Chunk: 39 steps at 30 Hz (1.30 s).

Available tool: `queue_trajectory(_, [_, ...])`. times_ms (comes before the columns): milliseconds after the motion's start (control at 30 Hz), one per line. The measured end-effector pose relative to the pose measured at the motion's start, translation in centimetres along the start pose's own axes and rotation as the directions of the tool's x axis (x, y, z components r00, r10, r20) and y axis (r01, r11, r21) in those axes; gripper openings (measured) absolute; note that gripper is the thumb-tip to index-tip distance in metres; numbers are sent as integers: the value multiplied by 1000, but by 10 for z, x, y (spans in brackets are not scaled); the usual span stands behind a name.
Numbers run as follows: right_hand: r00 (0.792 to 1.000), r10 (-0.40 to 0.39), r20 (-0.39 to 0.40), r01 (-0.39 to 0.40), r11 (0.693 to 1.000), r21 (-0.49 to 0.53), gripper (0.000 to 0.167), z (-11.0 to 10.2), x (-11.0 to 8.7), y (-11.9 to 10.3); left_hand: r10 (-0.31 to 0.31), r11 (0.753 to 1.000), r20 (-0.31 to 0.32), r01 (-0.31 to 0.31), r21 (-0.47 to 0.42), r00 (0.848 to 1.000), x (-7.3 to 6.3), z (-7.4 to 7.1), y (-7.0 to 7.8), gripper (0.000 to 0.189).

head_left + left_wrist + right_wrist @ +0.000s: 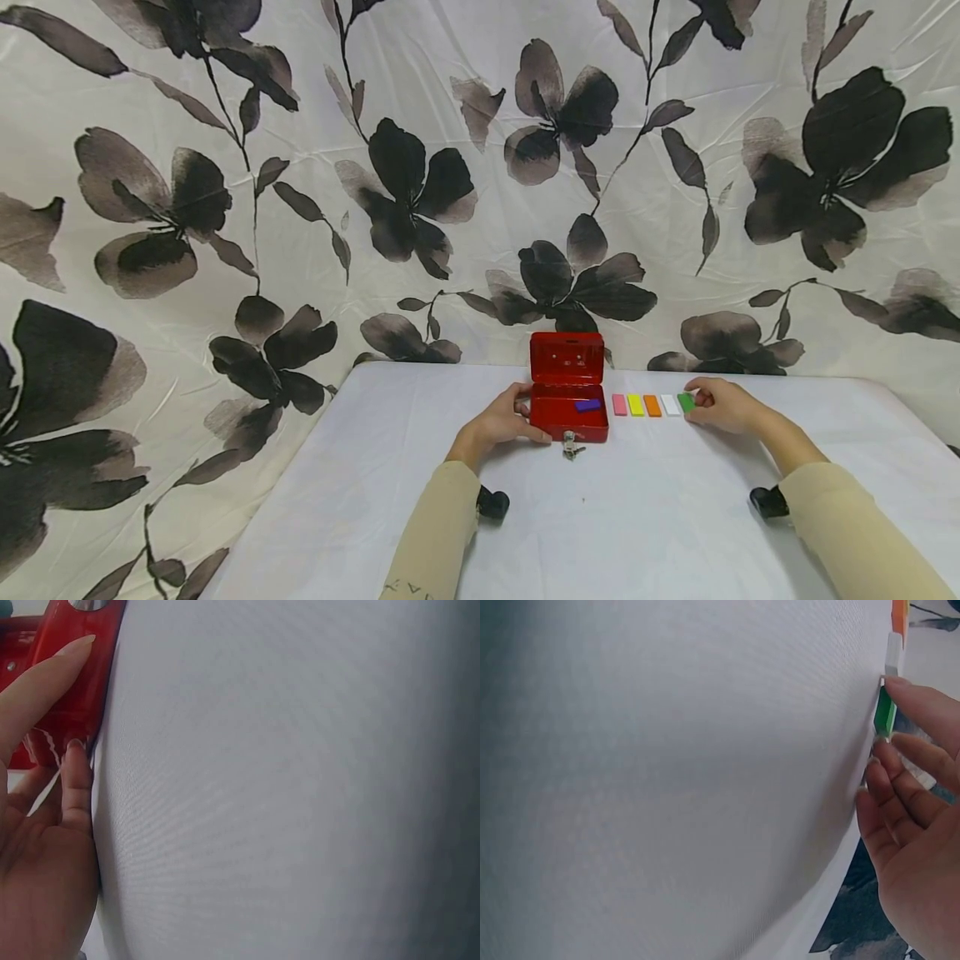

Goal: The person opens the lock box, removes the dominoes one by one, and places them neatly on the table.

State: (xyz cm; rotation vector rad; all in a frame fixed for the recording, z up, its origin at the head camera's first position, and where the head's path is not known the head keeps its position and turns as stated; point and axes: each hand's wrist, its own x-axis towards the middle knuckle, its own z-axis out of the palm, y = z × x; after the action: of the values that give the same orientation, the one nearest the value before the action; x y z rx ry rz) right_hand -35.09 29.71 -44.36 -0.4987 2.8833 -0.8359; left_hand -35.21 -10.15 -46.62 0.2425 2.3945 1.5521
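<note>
A small red cash box (547, 414) stands on the table with its lid (566, 346) raised; a purple block (588, 405) lies inside. My left hand (501, 419) grips the box's left side, its thumb along the front face in the left wrist view. Keys (572, 451) hang at the front lock. To the right, my right hand (726, 406) pinches a green block (885, 711) between thumb and finger at the end of a row. Beside it in that row are a white block (670, 406), an orange block (652, 406), a yellow block (635, 405) and a pink block (619, 405).
A white cloth covers the table (615, 533). Behind it and at the left hangs a pale curtain (420, 75) with dark flowers. Beige sleeves cover both forearms, with a black wrist device (492, 504) on the left and another (769, 502) on the right.
</note>
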Motion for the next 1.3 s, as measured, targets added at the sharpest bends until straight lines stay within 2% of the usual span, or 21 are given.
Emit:
queue_trajectory(333, [1000, 4, 29, -3, 1000, -25, 62, -7, -10, -4, -6, 1000, 2, 6, 18, 1000, -2, -2, 2, 90])
queue_trajectory(667, [997, -79, -12, 78, 995, -70, 57, -10, -24, -7, -6, 1000, 0, 6, 25, 1000, -2, -3, 3, 90])
queue_trajectory(933, [994, -94, -47, 91, 994, -67, 56, -13, -31, -25, -7, 1000, 1, 7, 19, 1000, -2, -4, 3, 89])
queue_trajectory(1300, [987, -148, -68, 144, 987, -73, 49, -2, -28, -47, -3, 1000, 8, 3, 17, 1000, 3, -2, -1, 90])
